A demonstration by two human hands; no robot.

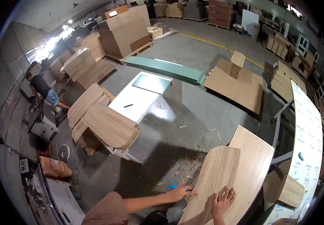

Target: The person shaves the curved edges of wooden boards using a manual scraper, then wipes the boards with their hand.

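A wood-grain panel with a rounded corner (222,161) lies on a larger pale wood-grain board (257,150) in front of me. My right hand (223,202) rests flat on the panel, its fingers spread and holding nothing. At the panel's left edge is my left hand (178,194), fingers curled and the index finger reaching toward the edge. A small blue thing (172,186) shows right behind that hand; whether the fingers grip it or something else is hidden.
Curly shavings (187,167) litter the floor beside the panel. Stacked rounded panels (109,123) stand left, by a white table (143,101). A long white board (306,146) stands right, with a small wooden stack (291,191). Another person (42,88) bends over at far left.
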